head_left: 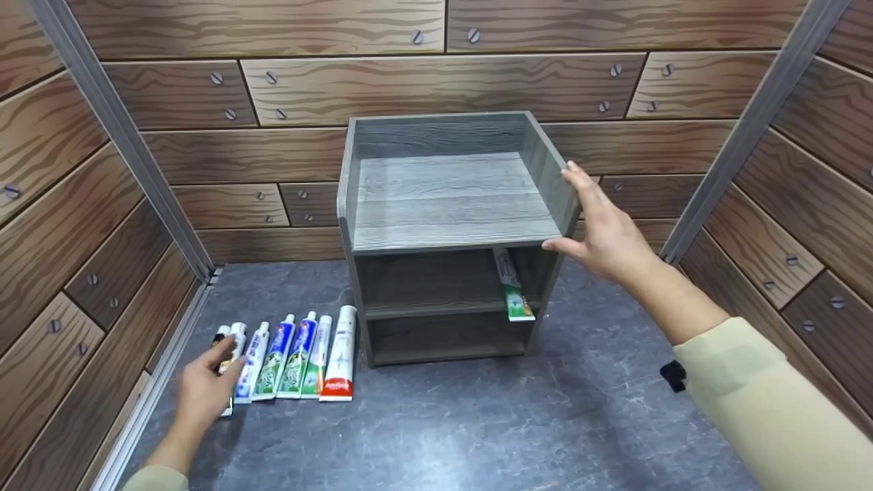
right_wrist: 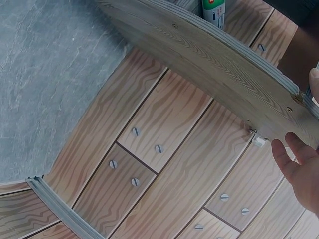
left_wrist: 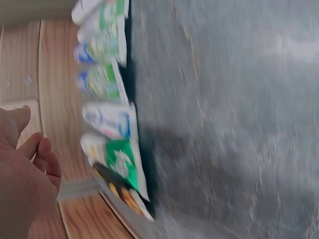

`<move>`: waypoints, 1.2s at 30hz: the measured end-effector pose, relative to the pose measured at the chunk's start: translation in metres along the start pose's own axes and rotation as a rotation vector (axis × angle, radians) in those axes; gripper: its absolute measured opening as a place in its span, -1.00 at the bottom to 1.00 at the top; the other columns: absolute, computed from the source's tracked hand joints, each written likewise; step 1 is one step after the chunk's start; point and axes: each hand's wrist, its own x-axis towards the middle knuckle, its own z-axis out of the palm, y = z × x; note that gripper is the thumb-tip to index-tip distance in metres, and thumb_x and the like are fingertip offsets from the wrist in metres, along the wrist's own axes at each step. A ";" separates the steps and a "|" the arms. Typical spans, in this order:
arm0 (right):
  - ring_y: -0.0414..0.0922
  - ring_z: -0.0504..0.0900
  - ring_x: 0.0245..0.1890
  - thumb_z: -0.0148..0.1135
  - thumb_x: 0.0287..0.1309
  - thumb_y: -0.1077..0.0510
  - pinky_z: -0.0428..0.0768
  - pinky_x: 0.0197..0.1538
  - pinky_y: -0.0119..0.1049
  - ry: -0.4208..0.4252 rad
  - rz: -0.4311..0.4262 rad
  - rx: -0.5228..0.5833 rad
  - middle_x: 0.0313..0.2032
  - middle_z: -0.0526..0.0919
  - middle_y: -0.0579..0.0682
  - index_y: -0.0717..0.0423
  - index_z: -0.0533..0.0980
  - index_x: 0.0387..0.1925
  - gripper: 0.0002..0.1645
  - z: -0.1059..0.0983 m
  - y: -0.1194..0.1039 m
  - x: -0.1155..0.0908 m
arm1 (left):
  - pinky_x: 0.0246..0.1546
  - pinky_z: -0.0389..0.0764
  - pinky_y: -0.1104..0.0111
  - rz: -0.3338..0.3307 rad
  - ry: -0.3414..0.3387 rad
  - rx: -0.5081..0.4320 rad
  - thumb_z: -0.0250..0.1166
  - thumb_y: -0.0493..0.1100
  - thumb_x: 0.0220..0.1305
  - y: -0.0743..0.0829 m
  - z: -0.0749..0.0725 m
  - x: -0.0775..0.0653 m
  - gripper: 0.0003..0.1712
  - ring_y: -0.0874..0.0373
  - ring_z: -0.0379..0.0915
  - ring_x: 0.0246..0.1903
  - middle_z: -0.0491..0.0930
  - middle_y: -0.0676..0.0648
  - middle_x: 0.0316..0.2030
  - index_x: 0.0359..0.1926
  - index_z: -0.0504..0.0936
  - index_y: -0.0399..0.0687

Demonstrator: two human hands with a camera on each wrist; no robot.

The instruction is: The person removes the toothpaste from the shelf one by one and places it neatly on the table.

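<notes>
A row of toothpaste tubes lies on the dark floor, left of a grey wooden shelf unit [head_left: 450, 198]. My left hand [head_left: 204, 385] is over the row's left end, partly covering a green-and-white tube [left_wrist: 122, 162] and a black one [left_wrist: 119, 186]. Its fingers are loosely bent, with nothing between them in the left wrist view. My right hand [head_left: 610, 235] rests at the unit's right side panel [right_wrist: 214, 64], fingers extended along the top edge and thumb at the front corner. One green-and-white tube [head_left: 516, 296] lies on the middle shelf's right side, its end jutting past the front edge.
Farther right in the row are blue-and-green tubes [head_left: 298, 354] and a white tube with a red end [head_left: 339, 354]. Wood-patterned walls [head_left: 436, 85] enclose the floor at the back and sides, with a metal strip [head_left: 153, 392] along the left edge.
</notes>
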 end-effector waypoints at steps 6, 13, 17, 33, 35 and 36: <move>0.38 0.33 0.45 0.65 0.13 0.05 0.40 0.33 0.37 0.002 -0.003 0.005 0.67 0.02 0.17 0.06 0.04 0.63 0.24 0.001 0.000 0.001 | -0.32 0.55 0.58 0.097 -0.024 -0.079 0.47 -0.33 0.33 0.034 0.022 -0.016 -0.45 -0.04 0.67 -0.18 0.72 -0.29 0.12 0.32 0.64 -0.25; 0.39 0.33 0.45 0.65 0.13 0.05 0.41 0.31 0.38 0.004 -0.004 0.009 0.67 0.02 0.18 0.07 0.04 0.63 0.24 0.001 0.000 0.002 | -0.17 0.68 0.34 0.167 -0.150 -0.167 0.49 -0.33 0.30 0.073 0.050 -0.036 -0.41 -0.03 0.67 -0.08 0.72 -0.19 0.17 0.35 0.64 -0.17; 0.39 0.32 0.45 0.65 0.12 0.04 0.41 0.32 0.37 0.009 -0.016 0.008 0.66 0.02 0.20 0.08 0.04 0.63 0.25 0.001 0.000 0.002 | -0.02 0.69 0.16 0.280 -0.174 -0.194 0.51 -0.34 0.27 0.095 0.068 -0.045 -0.45 -0.09 0.69 0.02 0.75 -0.14 0.13 0.29 0.68 -0.20; 0.36 0.32 0.47 0.66 0.10 0.04 0.40 0.36 0.33 0.023 -0.021 0.011 0.66 0.04 0.19 0.08 0.06 0.61 0.24 0.002 0.001 0.001 | 0.16 0.65 0.11 0.514 -0.269 -0.284 0.51 -0.22 0.32 0.182 0.131 -0.052 -0.49 0.02 0.69 0.05 0.78 -0.09 0.04 0.28 0.71 -0.15; 0.36 0.33 0.46 0.66 0.10 0.04 0.40 0.35 0.33 0.022 -0.016 0.012 0.66 0.04 0.18 0.07 0.06 0.61 0.24 0.001 0.001 0.001 | 0.15 0.65 0.10 0.524 -0.274 -0.292 0.51 -0.21 0.33 0.192 0.138 -0.050 -0.49 0.02 0.69 0.06 0.78 -0.09 0.06 0.28 0.71 -0.16; 0.37 0.34 0.45 0.66 0.11 0.04 0.40 0.35 0.34 0.022 -0.014 0.012 0.66 0.04 0.18 0.07 0.06 0.62 0.24 0.001 0.001 0.000 | 0.16 0.65 0.10 0.526 -0.279 -0.296 0.51 -0.20 0.34 0.198 0.141 -0.049 -0.48 0.03 0.69 0.07 0.77 -0.09 0.07 0.29 0.70 -0.16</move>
